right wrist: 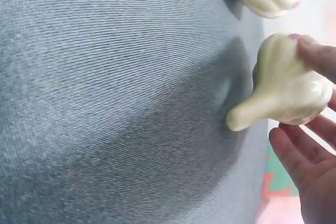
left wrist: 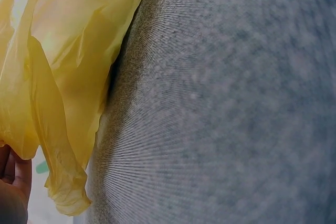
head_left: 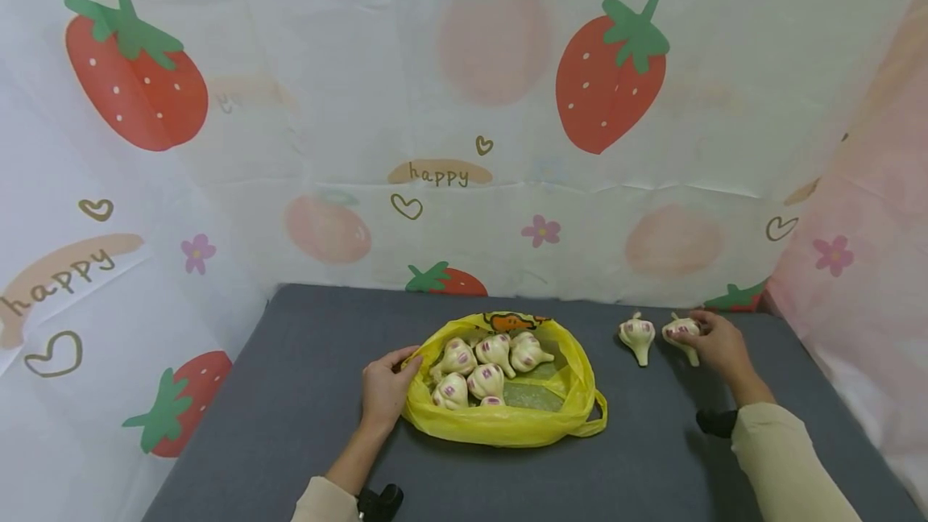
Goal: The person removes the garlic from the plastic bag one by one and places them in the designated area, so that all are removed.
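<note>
Right wrist: two garlic bulbs

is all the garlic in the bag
No, one bulb lies on the table to the right of the bag, and the right hand holds a second bulb.

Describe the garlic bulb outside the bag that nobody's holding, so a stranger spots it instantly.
On the grey table, find the yellow bag, then look right. Between it and the right hand lies the garlic bulb, untouched, unlike the gripped bulb beside it.
</note>
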A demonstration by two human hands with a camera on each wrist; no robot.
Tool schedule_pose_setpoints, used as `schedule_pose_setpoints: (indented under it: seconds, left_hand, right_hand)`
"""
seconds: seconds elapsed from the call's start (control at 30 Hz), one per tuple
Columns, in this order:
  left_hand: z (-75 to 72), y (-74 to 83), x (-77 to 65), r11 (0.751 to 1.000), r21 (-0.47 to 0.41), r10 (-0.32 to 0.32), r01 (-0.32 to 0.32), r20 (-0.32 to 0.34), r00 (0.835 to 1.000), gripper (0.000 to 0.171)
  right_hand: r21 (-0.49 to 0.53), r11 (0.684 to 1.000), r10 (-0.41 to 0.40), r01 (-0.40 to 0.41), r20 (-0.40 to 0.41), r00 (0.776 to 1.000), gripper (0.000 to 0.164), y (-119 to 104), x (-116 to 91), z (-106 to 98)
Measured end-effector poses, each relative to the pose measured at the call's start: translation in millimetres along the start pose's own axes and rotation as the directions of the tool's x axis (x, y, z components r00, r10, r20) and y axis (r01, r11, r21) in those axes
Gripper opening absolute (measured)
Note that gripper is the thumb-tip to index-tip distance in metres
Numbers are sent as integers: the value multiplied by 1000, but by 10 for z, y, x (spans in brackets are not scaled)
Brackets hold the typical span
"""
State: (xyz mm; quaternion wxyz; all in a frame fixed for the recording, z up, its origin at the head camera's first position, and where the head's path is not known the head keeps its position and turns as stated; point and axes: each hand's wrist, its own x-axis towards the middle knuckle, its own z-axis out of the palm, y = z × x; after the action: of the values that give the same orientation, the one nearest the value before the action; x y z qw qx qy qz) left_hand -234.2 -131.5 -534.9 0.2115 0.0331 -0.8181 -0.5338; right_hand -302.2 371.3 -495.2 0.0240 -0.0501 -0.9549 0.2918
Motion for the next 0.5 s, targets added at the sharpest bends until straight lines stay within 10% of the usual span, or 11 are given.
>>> schedule_pose_setpoints:
  seconds: [0.5]
  left_hand:
    - [1,11,8,1000,0,1,-1,10,1000,19]
  right_hand:
    - [34,999,39,-41,40,998,71,48,-16,38]
